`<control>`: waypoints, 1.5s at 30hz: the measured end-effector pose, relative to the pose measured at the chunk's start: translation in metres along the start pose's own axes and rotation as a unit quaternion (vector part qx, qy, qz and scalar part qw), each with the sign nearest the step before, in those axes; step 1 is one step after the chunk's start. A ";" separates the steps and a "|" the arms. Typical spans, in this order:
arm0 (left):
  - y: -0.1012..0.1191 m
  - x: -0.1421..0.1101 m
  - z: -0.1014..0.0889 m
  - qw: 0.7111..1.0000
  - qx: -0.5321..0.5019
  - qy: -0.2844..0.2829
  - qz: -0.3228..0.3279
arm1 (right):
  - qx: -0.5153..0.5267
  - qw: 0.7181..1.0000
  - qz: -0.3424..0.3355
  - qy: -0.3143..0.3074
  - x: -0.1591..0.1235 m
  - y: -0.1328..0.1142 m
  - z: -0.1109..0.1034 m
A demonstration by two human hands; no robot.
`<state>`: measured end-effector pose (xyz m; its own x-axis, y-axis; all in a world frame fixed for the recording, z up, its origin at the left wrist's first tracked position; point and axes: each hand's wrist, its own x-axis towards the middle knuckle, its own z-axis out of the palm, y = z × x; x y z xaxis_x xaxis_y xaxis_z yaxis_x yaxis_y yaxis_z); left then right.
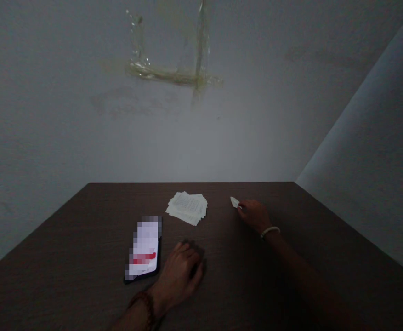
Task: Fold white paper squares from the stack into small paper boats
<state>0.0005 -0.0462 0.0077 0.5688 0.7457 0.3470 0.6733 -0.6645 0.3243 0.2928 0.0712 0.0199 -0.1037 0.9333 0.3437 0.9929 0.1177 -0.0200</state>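
Pinching a small, flat, white piece of paper [235, 202] by one end with the bare right hand [254, 215], toward the back of the dark brown, wood-look table [84, 239]. Cannot tell if touching the table with the paper or holding it just above. Wearing a pale bead bracelet [271, 229] on the right wrist. Resting the bare left hand [180, 274] on the table, palm down, with fingers a bit bent and thumb apart from them. Wearing a dark red-brown bead bracelet [148, 305] on that wrist. Can see a black-edged phone [144, 248] lying just beside the left hand, with a bright, blurry screen. Can also see a messy pile of white printed papers [188, 208] past the left hand, well apart from the pinched paper.
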 end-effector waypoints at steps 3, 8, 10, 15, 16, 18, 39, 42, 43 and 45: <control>-0.001 -0.002 0.002 1.000 -0.001 0.003 0.000 | 0.003 1.000 0.000 0.000 -0.001 -0.002 0.002; -0.001 -0.002 0.003 1.000 -0.002 0.000 -0.001 | 0.003 1.000 -0.010 0.003 -0.001 0.000 0.000; -0.001 -0.002 0.002 1.000 -0.005 -0.002 0.000 | 0.001 1.000 -0.020 -0.003 0.000 0.003 0.000; -0.001 -0.001 0.001 1.000 -0.004 -0.003 -0.001 | 0.001 0.999 -0.040 -0.016 0.000 0.004 0.006; -0.001 -0.001 0.001 1.000 -0.006 -0.006 -0.002 | 0.003 0.999 -0.039 -0.015 0.000 0.004 0.008; -0.001 -0.001 0.002 1.000 -0.007 -0.002 -0.005 | 0.009 0.999 -0.032 -0.012 0.000 0.002 0.012; -0.003 -0.001 0.002 1.000 -0.012 -0.002 -0.001 | 0.136 0.987 0.002 0.081 -0.016 -0.010 0.019; -0.002 0.000 0.001 1.000 -0.011 -0.009 -0.006 | 0.175 0.980 -0.065 0.066 -0.021 -0.041 0.016; -0.002 0.000 0.001 1.000 -0.011 -0.011 -0.007 | 0.186 0.977 -0.090 0.058 -0.022 -0.052 0.015; -0.001 0.000 0.001 1.000 -0.010 -0.015 -0.009 | 0.204 0.969 -0.129 0.045 -0.021 -0.074 0.013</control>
<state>0.0000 -0.0453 0.0065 0.5708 0.7583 0.3149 0.6740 -0.6517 0.3478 0.2205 0.0469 0.0023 -0.3225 0.8238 0.4662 0.8264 0.4852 -0.2857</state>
